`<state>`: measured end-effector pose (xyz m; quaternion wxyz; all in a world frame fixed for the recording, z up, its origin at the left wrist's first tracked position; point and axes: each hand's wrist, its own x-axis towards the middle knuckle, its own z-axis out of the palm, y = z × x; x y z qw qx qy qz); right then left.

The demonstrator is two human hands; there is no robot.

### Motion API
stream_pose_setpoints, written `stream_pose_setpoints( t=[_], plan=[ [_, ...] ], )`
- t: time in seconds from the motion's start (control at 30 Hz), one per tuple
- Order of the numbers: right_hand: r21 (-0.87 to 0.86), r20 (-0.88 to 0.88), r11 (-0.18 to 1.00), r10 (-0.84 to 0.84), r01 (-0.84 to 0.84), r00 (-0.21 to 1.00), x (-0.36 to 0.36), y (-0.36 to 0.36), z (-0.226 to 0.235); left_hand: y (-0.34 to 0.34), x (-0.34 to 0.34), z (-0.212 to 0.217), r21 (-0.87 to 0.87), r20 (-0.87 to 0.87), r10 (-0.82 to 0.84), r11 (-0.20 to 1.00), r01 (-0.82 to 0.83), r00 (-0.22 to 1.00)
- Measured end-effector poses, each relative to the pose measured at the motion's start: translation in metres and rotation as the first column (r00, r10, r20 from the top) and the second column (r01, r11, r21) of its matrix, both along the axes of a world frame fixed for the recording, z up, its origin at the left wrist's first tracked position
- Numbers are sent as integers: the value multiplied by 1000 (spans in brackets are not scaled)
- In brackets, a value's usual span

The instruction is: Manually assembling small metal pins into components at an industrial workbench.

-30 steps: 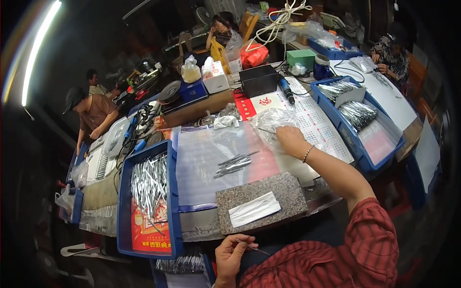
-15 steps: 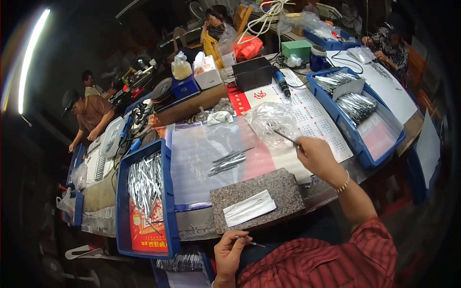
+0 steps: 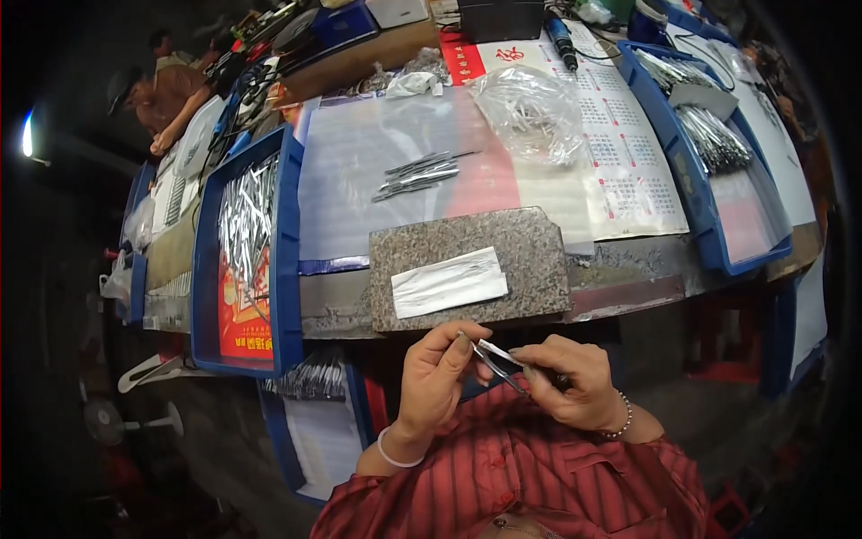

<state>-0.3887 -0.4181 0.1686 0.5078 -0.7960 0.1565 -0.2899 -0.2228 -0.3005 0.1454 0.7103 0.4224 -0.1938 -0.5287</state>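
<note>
In front of my chest, just off the bench edge, both hands are close together. My left hand pinches one end of a slim silver metal piece, which looks like one arm of a pair of tweezers. My right hand has its fingers closed round a thin piece that meets the first; the fingers cover much of it. A granite block stands beyond my hands, with a folded white paper on top. Farther back, several slim metal pieces lie in a loose pile on a plastic sheet.
On the left, a blue tray holds many slim metal pieces; another blue tray is on the right. A clear bag with thin pieces lies on a calendar sheet. A lower tray sits beneath the bench. Another person works far left.
My right hand has come back from the clear bag with a thin dark piece to meet my left hand. The left hand has risen slightly. The view has tipped downward.
</note>
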Motion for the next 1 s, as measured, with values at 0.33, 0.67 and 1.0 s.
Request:
stream_pose_setpoints(
  t=[0.33,0.67,1.0],
  plan=[
    [-179,44,984,5,3,999,-6,9,-9,2,-10,2,18,-10,26,999,-26,1000],
    [-111,39,991,83,-78,996,6,18,-21,3,-8,3,47,72,67,996,-71,995],
    [-321,1,943,90,-85,996,7,15,-27,11,1,-3,59,63,40,997,-44,997]
  ],
)
